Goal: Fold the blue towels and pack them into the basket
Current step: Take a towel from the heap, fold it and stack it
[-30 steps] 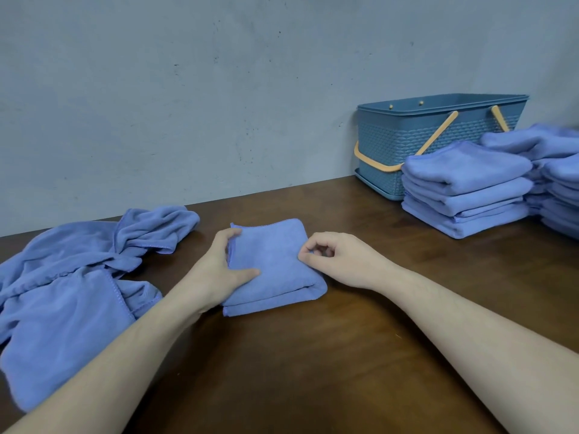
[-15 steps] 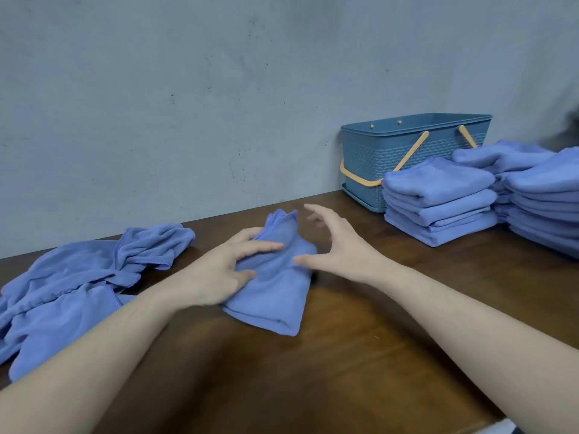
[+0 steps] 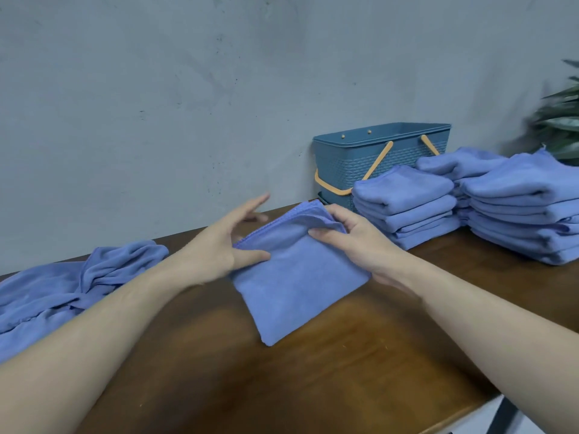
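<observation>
A folded blue towel (image 3: 294, 283) hangs tilted above the brown table (image 3: 313, 386), one corner pointing down. My right hand (image 3: 354, 242) grips its upper right edge, thumb on top. My left hand (image 3: 219, 249) is at its left edge with fingers spread straight and the thumb lying on the cloth. The blue basket (image 3: 347, 164) with orange handles stands against the wall at the back. Stacks of folded blue towels (image 3: 407, 205) sit in front of the basket and to its right (image 3: 526, 208). Unfolded blue towels (image 3: 62, 289) lie heaped at the left.
A grey wall runs close behind the table. A green plant (image 3: 560, 120) shows at the right edge. The table's front edge cuts across the lower right corner.
The folded towel has come off the table and moved right and up. My right hand went from open beside it to gripping its top edge. My left hand's fingers have spread off it.
</observation>
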Demonstrator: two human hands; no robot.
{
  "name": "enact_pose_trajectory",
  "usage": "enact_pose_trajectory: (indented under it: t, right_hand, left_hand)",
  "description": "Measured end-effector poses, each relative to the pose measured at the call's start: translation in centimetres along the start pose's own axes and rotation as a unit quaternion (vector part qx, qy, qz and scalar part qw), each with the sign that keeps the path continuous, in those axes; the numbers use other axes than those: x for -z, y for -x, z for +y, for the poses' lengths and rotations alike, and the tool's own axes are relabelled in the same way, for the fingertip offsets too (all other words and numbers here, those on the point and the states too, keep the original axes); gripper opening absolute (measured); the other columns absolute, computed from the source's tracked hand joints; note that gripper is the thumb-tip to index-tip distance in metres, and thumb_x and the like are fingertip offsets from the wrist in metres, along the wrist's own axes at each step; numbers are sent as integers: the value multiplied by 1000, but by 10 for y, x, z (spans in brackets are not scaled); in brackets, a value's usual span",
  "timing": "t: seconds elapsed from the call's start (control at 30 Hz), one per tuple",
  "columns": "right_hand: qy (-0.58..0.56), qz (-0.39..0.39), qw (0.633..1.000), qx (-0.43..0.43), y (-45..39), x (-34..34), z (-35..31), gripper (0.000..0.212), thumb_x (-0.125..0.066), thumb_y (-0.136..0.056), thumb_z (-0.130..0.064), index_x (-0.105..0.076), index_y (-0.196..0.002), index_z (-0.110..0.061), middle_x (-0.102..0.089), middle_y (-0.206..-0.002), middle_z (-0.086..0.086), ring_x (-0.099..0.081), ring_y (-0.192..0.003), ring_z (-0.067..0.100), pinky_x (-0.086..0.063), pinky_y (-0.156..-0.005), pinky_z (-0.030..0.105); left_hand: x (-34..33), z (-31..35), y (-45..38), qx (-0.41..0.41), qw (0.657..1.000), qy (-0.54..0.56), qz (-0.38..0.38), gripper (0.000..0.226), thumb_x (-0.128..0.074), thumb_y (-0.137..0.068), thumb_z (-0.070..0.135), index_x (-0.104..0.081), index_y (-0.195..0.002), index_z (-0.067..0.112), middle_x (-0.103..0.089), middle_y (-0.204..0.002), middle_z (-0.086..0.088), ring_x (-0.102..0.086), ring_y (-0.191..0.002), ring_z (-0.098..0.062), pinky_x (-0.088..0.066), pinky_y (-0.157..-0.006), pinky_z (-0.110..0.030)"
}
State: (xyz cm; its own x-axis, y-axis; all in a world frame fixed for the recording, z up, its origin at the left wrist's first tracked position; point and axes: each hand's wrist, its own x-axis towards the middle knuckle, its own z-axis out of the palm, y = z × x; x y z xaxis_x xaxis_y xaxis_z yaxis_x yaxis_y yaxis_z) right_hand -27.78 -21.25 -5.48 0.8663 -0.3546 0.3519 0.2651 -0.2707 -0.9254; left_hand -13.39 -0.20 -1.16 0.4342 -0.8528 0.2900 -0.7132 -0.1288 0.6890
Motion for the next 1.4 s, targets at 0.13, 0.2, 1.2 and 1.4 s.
enact_pose_trajectory:
  t: [0.13, 0.2, 1.2, 1.4]
  right_hand:
    - [-5, 53, 999, -12, 1, 21, -6, 16, -63, -99, -28, -69, -113, -32, -75, -110, -4, -69, -105, 11, -51, -95, 36]
    - [-5, 61, 998, -35, 0, 35, -9, 18, -61, -101, -31, -68, -117, -31, -75, -113, -3, -70, -109, 15, -52, -97, 37]
    - [610, 133, 761, -174, -122, 228, 13, 48, -52, -97, -31, -42, -143, -21, -64, -121, 12, -61, -104, 33, -39, -69, 36]
    - [627, 112, 771, 1, -97, 197, -2, 42, -51, -95, -25, -57, -137, -22, -60, -134, 8, -50, -124, 31, -37, -109, 45]
  left_hand:
    - [-30, -8, -8, 144, 959, 234, 73, 70, -78, -84, 18, -46, -141, 41, -76, -105, -5, -73, -98, -24, -58, -88, -45]
    - [-45, -11, -13, 166, 914, 361, 84, 65, -76, -84, 13, -49, -139, 33, -74, -112, -11, -72, -102, -25, -58, -85, -49]
    - [-160, 9, -248, 122, 953, 228, 159, 25, -65, -95, 14, -64, -119, 20, -59, -93, -5, -58, -66, -13, -56, -57, -24]
    - [-134, 7, -216, 128, 955, 229, 139, 22, -69, -94, 26, -60, -115, 26, -56, -110, -4, -61, -70, -13, -53, -56, -23]
